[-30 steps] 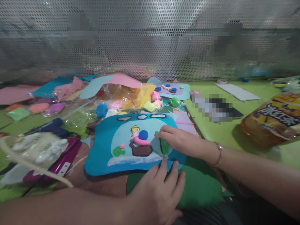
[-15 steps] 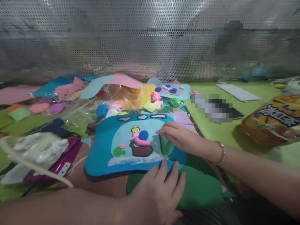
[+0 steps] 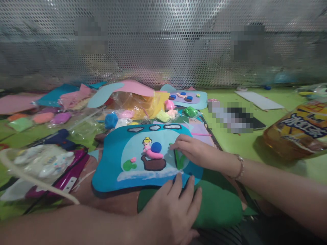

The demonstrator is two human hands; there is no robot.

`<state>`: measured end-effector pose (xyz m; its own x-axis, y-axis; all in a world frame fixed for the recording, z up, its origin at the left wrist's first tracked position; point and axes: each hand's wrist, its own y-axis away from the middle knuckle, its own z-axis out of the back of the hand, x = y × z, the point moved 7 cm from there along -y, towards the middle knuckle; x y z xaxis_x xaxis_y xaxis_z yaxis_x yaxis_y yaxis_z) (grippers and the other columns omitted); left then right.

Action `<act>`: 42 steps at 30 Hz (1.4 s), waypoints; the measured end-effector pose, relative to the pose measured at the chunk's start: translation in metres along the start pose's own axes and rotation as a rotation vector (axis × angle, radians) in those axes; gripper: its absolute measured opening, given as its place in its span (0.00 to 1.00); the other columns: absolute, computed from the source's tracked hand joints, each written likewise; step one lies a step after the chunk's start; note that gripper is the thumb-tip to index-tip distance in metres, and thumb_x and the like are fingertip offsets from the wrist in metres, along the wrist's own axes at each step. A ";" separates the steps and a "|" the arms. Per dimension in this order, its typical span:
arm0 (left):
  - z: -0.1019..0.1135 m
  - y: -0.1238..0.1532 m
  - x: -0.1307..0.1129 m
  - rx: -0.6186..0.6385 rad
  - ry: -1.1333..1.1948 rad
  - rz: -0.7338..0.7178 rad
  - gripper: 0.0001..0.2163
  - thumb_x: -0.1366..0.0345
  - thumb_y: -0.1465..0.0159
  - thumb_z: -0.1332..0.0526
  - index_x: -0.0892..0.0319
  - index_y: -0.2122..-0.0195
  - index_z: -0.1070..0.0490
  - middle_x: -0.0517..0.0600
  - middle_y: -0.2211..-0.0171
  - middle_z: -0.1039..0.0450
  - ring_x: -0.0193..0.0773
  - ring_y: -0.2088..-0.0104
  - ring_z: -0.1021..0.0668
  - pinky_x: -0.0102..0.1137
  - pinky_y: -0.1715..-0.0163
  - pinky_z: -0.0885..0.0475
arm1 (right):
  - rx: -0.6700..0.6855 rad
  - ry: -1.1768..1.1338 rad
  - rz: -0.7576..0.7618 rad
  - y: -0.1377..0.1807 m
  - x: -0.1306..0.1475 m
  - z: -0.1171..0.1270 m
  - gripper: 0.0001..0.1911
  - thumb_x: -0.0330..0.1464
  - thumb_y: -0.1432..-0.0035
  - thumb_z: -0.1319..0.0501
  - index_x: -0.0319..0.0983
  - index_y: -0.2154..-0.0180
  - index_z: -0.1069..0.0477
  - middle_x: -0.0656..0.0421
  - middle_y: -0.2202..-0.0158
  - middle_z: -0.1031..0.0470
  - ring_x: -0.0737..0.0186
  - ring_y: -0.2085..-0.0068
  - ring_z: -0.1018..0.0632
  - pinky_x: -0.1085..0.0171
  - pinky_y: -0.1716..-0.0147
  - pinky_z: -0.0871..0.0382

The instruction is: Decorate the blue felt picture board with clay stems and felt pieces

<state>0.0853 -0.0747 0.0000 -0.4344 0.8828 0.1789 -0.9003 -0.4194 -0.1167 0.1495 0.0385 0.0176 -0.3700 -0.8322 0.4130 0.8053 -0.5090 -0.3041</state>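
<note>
A blue foam-sheet picture lies in front of me. It bears a clay figure with yellow hair and a pink tail, a blue ball, a brown black-edged shape and a lily pad. My right hand is over its right side, fingers closed together at the upper part of a green clay leaf; its fingertips are partly hidden. My left hand rests with fingers spread, its fingertips on the picture's lower edge, above a dark green sheet.
Wrapped clay lumps and coloured sheets lie behind the picture. A second clay picture is farther back. At left are a purple power strip and a pale cable; at right, a drink bottle.
My right hand has shifted slightly down, with its fingers more bent, and the tip of the green leaf now shows. My left hand stays in place.
</note>
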 end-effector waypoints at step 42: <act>-0.001 0.001 -0.001 -0.022 -0.017 -0.002 0.30 0.47 0.35 0.52 0.66 0.41 0.42 0.64 0.43 0.39 0.59 0.50 0.31 0.41 0.58 0.38 | -0.177 -0.743 -0.731 0.011 -0.048 0.004 0.18 0.45 0.56 0.33 0.36 0.77 0.28 0.58 0.80 0.25 0.65 0.78 0.23 0.67 0.78 0.28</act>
<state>0.0851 -0.0756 -0.0014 -0.4328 0.8801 0.1953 -0.9006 -0.4123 -0.1379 0.1783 0.0740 -0.0020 -0.3132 0.0029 0.9497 0.3996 -0.9067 0.1346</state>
